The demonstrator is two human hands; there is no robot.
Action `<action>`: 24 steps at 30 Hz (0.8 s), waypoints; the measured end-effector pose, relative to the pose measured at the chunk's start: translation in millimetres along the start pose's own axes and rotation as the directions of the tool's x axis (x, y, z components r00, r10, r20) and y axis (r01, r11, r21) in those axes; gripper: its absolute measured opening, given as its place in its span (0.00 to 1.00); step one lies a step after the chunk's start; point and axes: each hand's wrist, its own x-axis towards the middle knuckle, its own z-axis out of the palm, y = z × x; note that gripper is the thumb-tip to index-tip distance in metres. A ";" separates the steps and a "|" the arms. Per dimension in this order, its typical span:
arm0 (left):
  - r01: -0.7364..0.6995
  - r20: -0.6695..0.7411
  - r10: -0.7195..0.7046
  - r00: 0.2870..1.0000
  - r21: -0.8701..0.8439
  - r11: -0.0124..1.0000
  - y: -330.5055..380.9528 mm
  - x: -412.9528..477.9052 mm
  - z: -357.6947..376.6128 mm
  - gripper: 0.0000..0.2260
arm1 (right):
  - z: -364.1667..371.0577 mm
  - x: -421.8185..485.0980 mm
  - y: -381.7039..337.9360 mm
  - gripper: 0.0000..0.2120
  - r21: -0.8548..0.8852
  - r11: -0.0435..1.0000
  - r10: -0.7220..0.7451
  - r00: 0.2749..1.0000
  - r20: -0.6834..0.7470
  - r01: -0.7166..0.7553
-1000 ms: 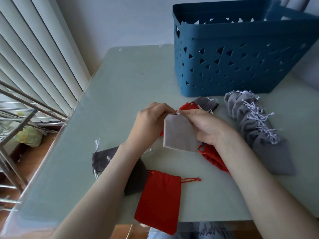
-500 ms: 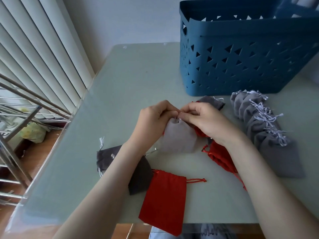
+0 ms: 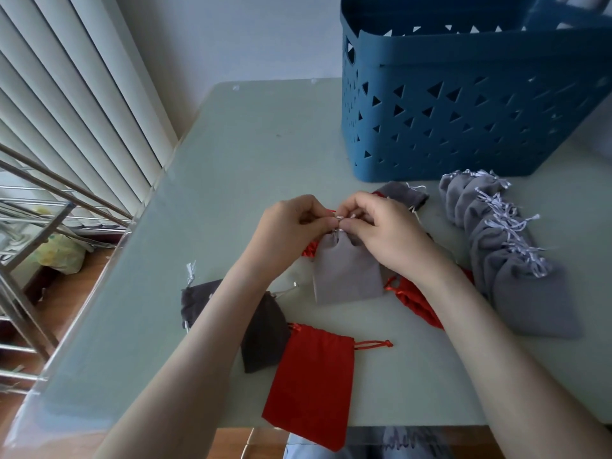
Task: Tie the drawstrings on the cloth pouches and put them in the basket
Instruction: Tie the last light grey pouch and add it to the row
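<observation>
While blinds [image 3: 66, 94] filled the far left, a table [image 3: 231, 160] carried everything else. A dark pouch [image 3: 265, 336] lay near its left front, partly under the left forearm. Just beside it lay a red pouch [image 3: 311, 382], flat, long axis running near to far, mouth at the far end, cord trailing right, bottom hanging over the near edge.

At the middle, the left hand [image 3: 291, 226] had its fingers curled, pinching the drawstring [image 3: 338, 224] at the gathered mouth of a grey pouch [image 3: 344, 276]. That pouch pointed mouth-away, long axis near to far with a slight lean, bottom edge toward the person; whether it touched the table could not be told. The right hand [image 3: 387, 233], fingers likewise curled, pinched the same drawstring, fingertips meeting the left's.

Under the right wrist lay red pouches [image 3: 417, 303], bunched. Beyond stood the basket [image 3: 463, 111], upright at the far right. A row of pouches [image 3: 516, 270], grey and overlapping, ran from just beside the basket toward the near right.
</observation>
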 end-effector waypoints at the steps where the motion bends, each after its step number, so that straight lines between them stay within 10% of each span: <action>1: -0.005 -0.008 0.005 1.000 0.000 1.000 0.0 -0.2 0.3 0.04 | -0.2 0.0 0.2 0.05 0.026 1.000 -0.003 1.000 -0.001 0.003; 17: -0.103 -0.131 0.166 0.977 0.388 0.916 -1.3 1.0 20.2 0.05 | 12.4 5.2 7.4 0.07 0.162 0.987 0.015 1.000 0.024 -0.018; 24: -0.245 -0.185 0.339 0.923 0.396 0.885 -3.9 -2.5 20.8 0.04 | 8.9 7.2 3.7 0.16 0.506 0.834 0.184 0.975 0.121 -0.220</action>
